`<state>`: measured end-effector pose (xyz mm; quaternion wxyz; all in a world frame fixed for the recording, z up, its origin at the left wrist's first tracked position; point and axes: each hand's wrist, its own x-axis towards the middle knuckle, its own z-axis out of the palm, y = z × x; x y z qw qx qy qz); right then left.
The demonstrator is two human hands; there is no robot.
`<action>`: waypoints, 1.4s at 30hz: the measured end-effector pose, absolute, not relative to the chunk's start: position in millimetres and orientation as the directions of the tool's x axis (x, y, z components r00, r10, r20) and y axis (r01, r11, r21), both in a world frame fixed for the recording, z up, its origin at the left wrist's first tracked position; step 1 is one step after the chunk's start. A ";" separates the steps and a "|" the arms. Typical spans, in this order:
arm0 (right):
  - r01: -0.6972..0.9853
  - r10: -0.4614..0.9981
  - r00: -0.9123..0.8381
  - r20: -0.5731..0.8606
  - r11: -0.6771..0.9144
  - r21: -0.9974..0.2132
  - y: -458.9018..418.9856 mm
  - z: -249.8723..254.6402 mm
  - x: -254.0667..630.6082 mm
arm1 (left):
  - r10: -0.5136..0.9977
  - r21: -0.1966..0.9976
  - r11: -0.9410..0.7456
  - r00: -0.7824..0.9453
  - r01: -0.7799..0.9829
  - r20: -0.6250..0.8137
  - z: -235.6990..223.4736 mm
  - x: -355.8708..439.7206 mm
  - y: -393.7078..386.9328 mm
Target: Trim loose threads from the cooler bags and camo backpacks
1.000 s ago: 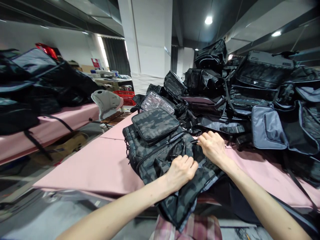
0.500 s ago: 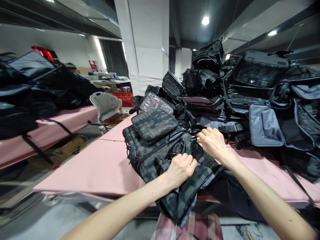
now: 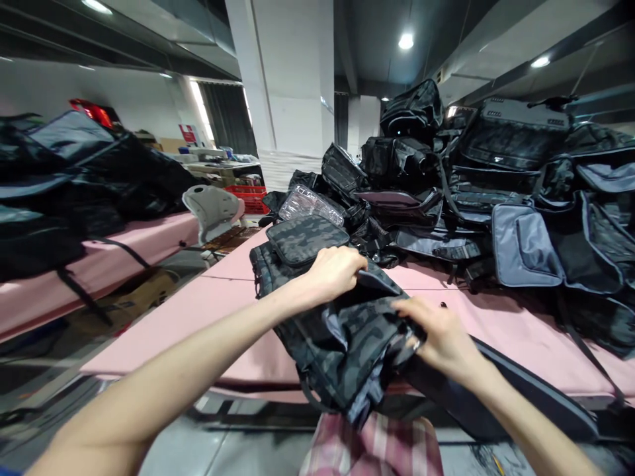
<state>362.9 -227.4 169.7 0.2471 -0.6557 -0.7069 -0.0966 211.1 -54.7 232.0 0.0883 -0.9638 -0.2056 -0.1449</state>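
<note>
A dark camouflage backpack [image 3: 357,334] lies across the front edge of the pink table, its near end hanging over my lap. A flat, rounded camouflage pouch or panel [image 3: 307,239] sits at its far left end. My left hand [image 3: 340,271] is closed on the edge of an opening, where grey lining shows. On the right, my right hand [image 3: 436,330] grips the bag's near right side, fingers curled round the fabric and slightly blurred. A long black flap [image 3: 526,383] trails from beneath the bag to the right.
Camouflage bags [image 3: 401,158] are heaped along the back and right of the pink table [image 3: 198,324]. A second pink table on the left carries more black bags [image 3: 99,172]. Between them stand a light chair [image 3: 213,211] and a red crate [image 3: 253,197]. A white pillar [image 3: 288,79] rises behind.
My left hand has moved up and away to the opening's edge. My right hand has come nearer and lower. The bag's opening now gapes, and the black flap extends farther right.
</note>
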 end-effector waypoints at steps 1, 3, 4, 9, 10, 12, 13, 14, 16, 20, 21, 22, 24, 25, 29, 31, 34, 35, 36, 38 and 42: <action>0.984 0.905 -0.090 0.417 0.145 -0.101 -232.3 159.5 354.0 | 0.365 -0.081 -0.906 0.864 0.415 0.347 235.5 215.0 -51.7; 0.986 0.935 -0.166 0.314 0.164 0.031 -236.2 140.0 342.4 | 0.349 -0.071 -0.908 0.839 0.413 0.418 239.4 219.4 -50.0; 0.984 0.941 -0.179 0.288 0.169 0.060 -236.1 131.8 340.5 | 0.320 -0.100 -0.911 0.838 0.401 0.442 240.0 218.9 -51.7; 0.977 0.915 -0.188 0.358 0.212 -0.028 -230.6 110.9 355.4 | -0.203 -0.393 -0.916 0.935 -0.077 0.289 230.3 186.5 -77.3; 0.974 0.905 -0.194 0.380 0.225 -0.039 -229.6 109.0 358.8 | -0.265 -0.421 -0.893 0.941 -0.158 0.209 225.7 176.8 -81.2; 0.969 0.884 -0.208 0.419 0.246 -0.038 -227.9 105.4 362.4 | -0.226 -0.455 -0.875 0.971 -0.166 0.081 214.7 158.2 -83.4; 0.966 0.875 -0.218 0.432 0.256 -0.031 -227.1 103.7 362.6 | -0.158 -0.468 -0.876 0.986 -0.119 0.045 208.8 150.3 -82.0; 0.964 0.869 -0.231 0.437 0.266 -0.020 -226.3 102.0 361.9 | -0.090 -0.476 -0.877 0.995 -0.065 0.031 203.0 143.7 -79.5; 0.961 0.870 -0.250 0.425 0.277 -0.001 -225.3 99.5 359.3 | -0.011 -0.470 -0.882 0.999 0.010 0.041 192.1 134.9 -73.8; 0.957 0.903 -0.173 0.393 0.248 -0.150 -226.3 100.5 356.8 | -0.045 -0.426 -0.904 0.984 0.032 0.170 172.6 130.8 -68.9; 0.939 0.913 -0.124 0.389 0.235 -0.251 -227.2 102.1 356.9 | -0.068 -0.428 -0.903 0.972 0.035 0.223 167.7 131.1 -69.3; 0.902 0.922 -0.069 0.381 0.221 -0.371 -228.0 104.2 356.6 | -0.096 -0.431 -0.901 0.953 0.039 0.287 162.6 131.4 -70.1; 0.772 0.940 0.061 0.336 0.169 -0.613 -229.2 109.4 353.7 | -0.148 -0.433 -0.899 0.889 0.061 0.434 152.6 131.7 -71.9; 0.697 0.944 0.130 0.302 0.130 -0.705 -229.4 112.5 350.5 | -0.169 -0.429 -0.900 0.851 0.072 0.497 148.1 131.7 -72.7; 0.618 0.929 0.302 0.212 -0.021 -0.786 -226.7 124.2 327.4 | -0.247 -0.430 -0.901 0.740 0.062 0.625 135.3 129.8 -73.8; 0.682 0.921 0.316 0.227 -0.054 -0.729 -224.6 127.2 314.9 | -0.286 -0.444 -0.895 0.715 0.039 0.638 131.7 128.3 -73.4; 0.743 0.908 0.318 0.273 -0.060 -0.667 -222.4 127.2 302.2 | -0.332 -0.469 -0.882 0.664 0.033 0.670 127.2 127.6 -71.9; 0.757 0.906 0.312 0.285 -0.056 -0.652 -221.8 126.8 299.7 | -0.346 -0.474 -0.880 0.640 0.033 0.686 125.9 127.9 -71.1; 0.771 0.904 0.309 0.296 -0.056 -0.635 -221.2 126.6 297.9 | -0.359 -0.478 -0.878 0.619 0.030 0.699 124.7 128.4 -70.3; 0.794 0.899 0.308 0.310 -0.063 -0.605 -219.5 127.0 295.2 | -0.370 -0.478 -0.878 0.597 0.027 0.712 123.4 129.5 -68.7; 0.824 0.892 0.267 0.364 -0.016 -0.566 -213.9 129.4 291.1 | -0.367 -0.475 -0.880 0.597 0.026 0.713 125.1 129.9 -67.8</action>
